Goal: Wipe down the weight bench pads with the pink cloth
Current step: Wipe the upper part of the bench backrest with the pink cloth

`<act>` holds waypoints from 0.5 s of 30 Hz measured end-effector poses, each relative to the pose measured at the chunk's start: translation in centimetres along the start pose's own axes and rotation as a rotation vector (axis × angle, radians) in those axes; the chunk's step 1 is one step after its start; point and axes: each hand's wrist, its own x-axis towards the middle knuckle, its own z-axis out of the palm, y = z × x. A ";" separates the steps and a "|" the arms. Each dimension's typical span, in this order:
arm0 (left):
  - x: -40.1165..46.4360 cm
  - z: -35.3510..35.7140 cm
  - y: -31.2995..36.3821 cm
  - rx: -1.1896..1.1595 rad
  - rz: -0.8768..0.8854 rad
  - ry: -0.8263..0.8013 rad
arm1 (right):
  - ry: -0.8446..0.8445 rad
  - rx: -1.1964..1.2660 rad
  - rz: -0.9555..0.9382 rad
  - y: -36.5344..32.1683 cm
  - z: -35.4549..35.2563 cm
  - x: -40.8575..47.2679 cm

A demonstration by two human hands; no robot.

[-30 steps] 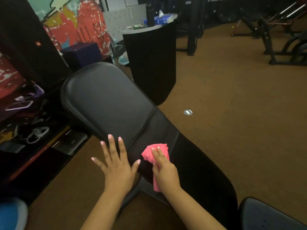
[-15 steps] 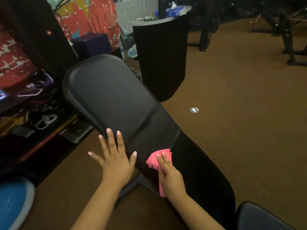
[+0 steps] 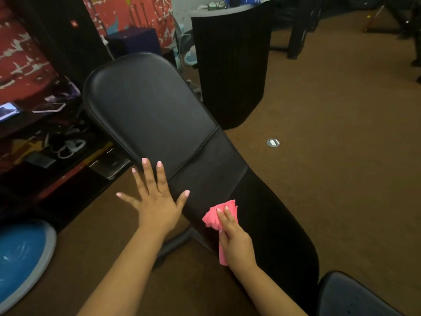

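A long black back pad (image 3: 150, 115) of the weight bench runs from upper left to lower right, with a seam across its middle. A second dark pad (image 3: 350, 297) shows at the bottom right corner. My right hand (image 3: 234, 240) presses the bunched pink cloth (image 3: 216, 216) against the near part of the back pad, below the seam. My left hand (image 3: 157, 199) lies flat with fingers spread on the pad's left edge, holding nothing.
A black ribbed counter (image 3: 230, 65) stands just behind the bench. Low shelves with phones and cables (image 3: 45, 133) line the left. A blue half-ball (image 3: 20, 258) lies at lower left. Brown carpet (image 3: 341, 156) spreads to the right, with a floor socket (image 3: 273, 142).
My right hand has slid the pink cloth down the pad toward me. The left hand stays spread on the pad's edge. The view has tilted slightly.
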 end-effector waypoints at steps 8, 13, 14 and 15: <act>-0.3 -0.3 0.2 -0.012 -0.031 -0.022 | -0.034 0.015 -0.100 -1.7 0.5 0.0; -0.4 -0.2 0.5 -0.015 -0.044 -0.032 | -0.112 -0.065 -0.107 1.2 -0.3 -1.0; -0.4 -0.3 0.5 -0.017 -0.043 -0.031 | -0.101 -0.057 -0.077 1.6 -0.5 -1.1; -0.3 -0.2 0.5 -0.018 -0.044 -0.030 | -0.089 -0.052 -0.045 1.7 -0.6 -1.0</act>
